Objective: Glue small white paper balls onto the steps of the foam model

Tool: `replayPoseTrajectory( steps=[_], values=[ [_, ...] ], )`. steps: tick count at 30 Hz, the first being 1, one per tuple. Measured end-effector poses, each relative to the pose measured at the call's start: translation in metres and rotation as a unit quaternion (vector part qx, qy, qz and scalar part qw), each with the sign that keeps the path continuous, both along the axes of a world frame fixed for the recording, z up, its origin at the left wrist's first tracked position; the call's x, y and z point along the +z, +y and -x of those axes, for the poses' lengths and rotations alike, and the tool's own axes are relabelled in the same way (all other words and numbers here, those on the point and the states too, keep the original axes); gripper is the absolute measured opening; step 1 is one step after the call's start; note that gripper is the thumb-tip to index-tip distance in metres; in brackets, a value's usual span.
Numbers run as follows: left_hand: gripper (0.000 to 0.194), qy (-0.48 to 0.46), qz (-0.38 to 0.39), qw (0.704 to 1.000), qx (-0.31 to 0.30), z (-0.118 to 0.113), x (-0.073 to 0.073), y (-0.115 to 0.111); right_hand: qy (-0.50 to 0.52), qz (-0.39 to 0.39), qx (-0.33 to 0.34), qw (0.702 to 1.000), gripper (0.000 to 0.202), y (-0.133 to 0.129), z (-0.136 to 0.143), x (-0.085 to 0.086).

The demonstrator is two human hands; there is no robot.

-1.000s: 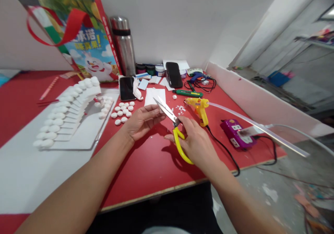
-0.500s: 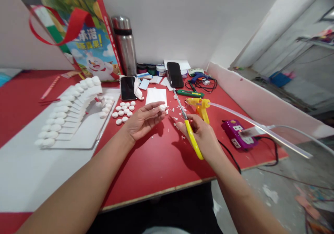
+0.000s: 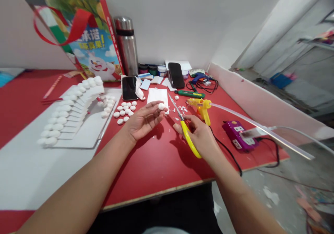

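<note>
Between thumb and fingertips, my left hand (image 3: 144, 121) pinches a small white rounded piece (image 3: 161, 106). My right hand (image 3: 199, 135) grips scissors with yellow handles (image 3: 190, 140), their blades pointing up and away to the left, apart from the white piece. White scraps (image 3: 182, 109) are scattered under the blades. Left of my left hand lie several white round discs (image 3: 122, 113) on the red table. Farther left, a curved, stepped white model (image 3: 75, 114) carries rows of similar discs along its edge and stands on a white board.
A yellow glue gun (image 3: 200, 108) with a long clear stick lies right of the scissors, near a purple power strip (image 3: 238, 135) with cables. Along the back are phones (image 3: 129, 88), a steel flask (image 3: 127, 46), paint jars (image 3: 152, 70), a green cutter (image 3: 189, 94) and a picture bag (image 3: 96, 53).
The scissors have swung, their tips dropping lower and to the left. My left hand still holds the white piece in nearly the same place. The view has shifted slightly.
</note>
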State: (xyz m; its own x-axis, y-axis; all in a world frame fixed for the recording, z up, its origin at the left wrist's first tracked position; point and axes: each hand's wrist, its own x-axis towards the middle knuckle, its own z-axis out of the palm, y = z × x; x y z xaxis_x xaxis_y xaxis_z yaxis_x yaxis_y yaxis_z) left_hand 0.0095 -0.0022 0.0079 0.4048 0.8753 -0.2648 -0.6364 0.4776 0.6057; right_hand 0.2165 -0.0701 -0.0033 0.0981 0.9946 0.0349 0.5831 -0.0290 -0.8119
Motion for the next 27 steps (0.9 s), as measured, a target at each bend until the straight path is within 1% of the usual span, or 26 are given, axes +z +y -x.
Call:
replayPoseTrajectory(
  steps=[4, 7, 11, 14, 19, 23, 27],
  values=[
    [0.027, 0.002, 0.005, 1.000, 0.019, -0.002, 0.001, -0.001, 0.006, -0.028, 0.001, 1.000, 0.053, -0.003, -0.001, -0.001],
    [0.029, 0.010, 0.009, 1.000, 0.014, -0.003, 0.001, -0.001, 0.009, -0.038, 0.012, 0.999, 0.051, -0.005, -0.002, 0.001],
    [0.021, -0.003, 0.009, 1.000, 0.001, -0.002, -0.001, 0.001, 0.008, -0.067, 0.041, 0.997, 0.050, -0.007, 0.002, 0.011],
    [0.015, -0.028, 0.004, 0.999, -0.016, 0.000, -0.004, 0.003, -0.038, -0.095, 0.075, 0.992, 0.050, -0.010, 0.005, 0.019],
    [0.007, -0.048, -0.011, 0.998, -0.029, 0.001, -0.009, 0.005, -0.140, -0.142, 0.106, 0.974, 0.063, -0.012, 0.007, 0.019],
    [0.005, -0.064, -0.017, 0.997, -0.029, 0.000, -0.008, 0.003, -0.195, -0.146, 0.109, 0.964, 0.066, -0.011, 0.011, 0.018],
    [0.007, -0.050, -0.026, 0.998, -0.021, -0.002, -0.008, 0.002, -0.219, -0.147, 0.104, 0.959, 0.069, -0.012, 0.014, 0.019]
  ],
)
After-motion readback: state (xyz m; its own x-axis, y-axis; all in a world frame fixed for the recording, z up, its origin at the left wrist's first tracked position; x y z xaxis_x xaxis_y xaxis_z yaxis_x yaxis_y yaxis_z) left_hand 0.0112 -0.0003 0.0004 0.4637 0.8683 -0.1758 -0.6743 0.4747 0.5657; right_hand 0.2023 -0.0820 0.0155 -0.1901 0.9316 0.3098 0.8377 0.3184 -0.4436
